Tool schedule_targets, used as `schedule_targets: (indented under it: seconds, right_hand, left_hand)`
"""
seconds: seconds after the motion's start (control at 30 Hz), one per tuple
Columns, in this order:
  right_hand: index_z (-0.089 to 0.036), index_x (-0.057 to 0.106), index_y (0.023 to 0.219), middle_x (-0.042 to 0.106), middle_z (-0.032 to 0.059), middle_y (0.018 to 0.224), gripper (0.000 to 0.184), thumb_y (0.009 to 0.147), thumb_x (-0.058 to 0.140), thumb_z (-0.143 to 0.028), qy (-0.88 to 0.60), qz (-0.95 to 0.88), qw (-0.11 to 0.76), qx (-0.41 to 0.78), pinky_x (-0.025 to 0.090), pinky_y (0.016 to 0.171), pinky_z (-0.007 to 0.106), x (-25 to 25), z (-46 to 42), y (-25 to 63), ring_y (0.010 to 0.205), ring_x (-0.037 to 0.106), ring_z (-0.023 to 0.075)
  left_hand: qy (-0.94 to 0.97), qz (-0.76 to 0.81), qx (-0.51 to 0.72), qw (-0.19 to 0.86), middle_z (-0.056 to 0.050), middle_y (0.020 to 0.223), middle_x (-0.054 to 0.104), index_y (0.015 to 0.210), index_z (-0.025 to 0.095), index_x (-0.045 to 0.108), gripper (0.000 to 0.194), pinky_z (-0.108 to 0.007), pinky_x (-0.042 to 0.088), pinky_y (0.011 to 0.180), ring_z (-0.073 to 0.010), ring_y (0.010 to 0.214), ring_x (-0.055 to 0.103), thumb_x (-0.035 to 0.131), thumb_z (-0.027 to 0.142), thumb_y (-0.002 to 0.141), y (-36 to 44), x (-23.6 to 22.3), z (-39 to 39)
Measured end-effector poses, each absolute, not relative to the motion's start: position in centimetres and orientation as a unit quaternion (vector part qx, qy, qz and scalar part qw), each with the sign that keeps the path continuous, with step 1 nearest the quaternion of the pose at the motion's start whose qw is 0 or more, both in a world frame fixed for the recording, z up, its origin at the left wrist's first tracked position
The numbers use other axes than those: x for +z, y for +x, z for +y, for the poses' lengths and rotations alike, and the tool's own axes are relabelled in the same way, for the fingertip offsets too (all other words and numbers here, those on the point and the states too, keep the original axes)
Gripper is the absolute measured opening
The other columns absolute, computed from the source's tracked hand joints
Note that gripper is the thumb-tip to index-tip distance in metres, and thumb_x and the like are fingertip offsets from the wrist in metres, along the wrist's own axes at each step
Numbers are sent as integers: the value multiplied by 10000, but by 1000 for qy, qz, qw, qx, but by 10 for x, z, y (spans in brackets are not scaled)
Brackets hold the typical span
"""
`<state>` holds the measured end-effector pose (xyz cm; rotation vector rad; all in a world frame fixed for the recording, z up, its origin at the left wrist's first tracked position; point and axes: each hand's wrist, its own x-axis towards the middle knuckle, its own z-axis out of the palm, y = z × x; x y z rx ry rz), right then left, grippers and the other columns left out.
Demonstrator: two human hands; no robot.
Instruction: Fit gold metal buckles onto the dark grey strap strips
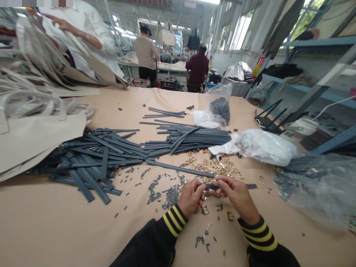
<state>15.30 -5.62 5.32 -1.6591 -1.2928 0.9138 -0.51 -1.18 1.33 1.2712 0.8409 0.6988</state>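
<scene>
Tan table point(69, 230): left fingers point(199, 190), right fingers point(224, 183) pinch dark strap point(213, 187), partly hidden; bag point(41, 137) cut off.

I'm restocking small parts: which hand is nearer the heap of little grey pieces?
Left. The left hand is beside the heap of little grey pieces; the right hand is farther off, past the left.

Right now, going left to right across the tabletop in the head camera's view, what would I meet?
Pale handled bag → heap of dark straps → small dark pieces → left hand → right hand → clear plastic bag.
</scene>
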Motion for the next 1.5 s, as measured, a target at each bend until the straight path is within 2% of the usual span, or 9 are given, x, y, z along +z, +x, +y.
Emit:
schedule_targets:
  seconds: [0.17,0.23,0.33,0.37,0.7,0.87,1.07,1.37,1.5]
  right_hand:
    - [-203,572,1005,584,90,1083,345,696,623,-349,-648,-691,286,142,397,877,425,54,-51,181,1022,504,259]
    - [-207,588,946,610,78,1001,296,671,648,-300,-629,-734,214,143,408,830,404,54,-50,182,957,524,254]
    - [-202,589,735,618,23,725,42,736,558,-230,-616,-756,141,171,413,647,298,59,-50,174,705,552,186]
    - [-198,573,686,601,10,663,76,748,532,-216,-613,-758,131,182,394,601,272,62,-50,170,645,540,168]
    - [-183,528,656,558,-28,525,223,829,387,-203,-559,-708,170,397,371,448,200,77,-59,153,437,499,101]
    - [-175,519,620,540,-20,557,259,843,399,-233,-559,-726,198,348,369,522,219,69,-60,153,514,485,110]
    - [-175,491,591,466,-47,497,277,834,425,-291,-562,-687,218,405,317,450,200,62,-57,155,463,431,98]
    - [-212,642,729,651,11,705,311,858,360,-241,-482,-726,220,439,419,673,264,73,-63,139,648,565,158]
    - [-216,603,682,626,6,644,293,851,380,-301,-511,-722,231,406,405,604,256,66,-60,139,611,558,163]
  left_hand:
    - [543,372,316,683,70,469,497,734,167,451,269,-154,332,323,-59,332,434,471,433,770,-7,13,-9]
    - [541,367,314,689,71,467,492,732,167,445,269,-155,326,320,-59,327,428,474,432,771,-7,13,-9]
    - [547,353,311,692,71,468,483,725,168,438,267,-153,321,322,-56,328,424,467,428,780,-7,13,-10]
    - [550,349,309,693,72,468,480,721,169,433,265,-151,323,324,-55,330,426,464,425,783,-6,13,-11]
    - [616,329,281,658,79,440,472,736,186,409,196,-157,339,344,-68,336,443,441,366,804,-7,15,-15]
    - [640,327,290,632,81,430,470,738,188,414,188,-170,349,360,-77,331,456,432,362,807,-8,14,-17]
    - [632,301,275,659,79,412,462,743,185,425,253,-149,326,334,-66,312,443,360,410,840,-9,15,-19]
    - [619,274,183,713,72,449,466,814,172,424,334,-134,319,275,-66,297,447,330,492,824,-9,8,-24]
    - [562,277,242,741,37,509,527,789,162,423,329,-154,359,305,-80,350,495,416,491,782,-12,9,-17]
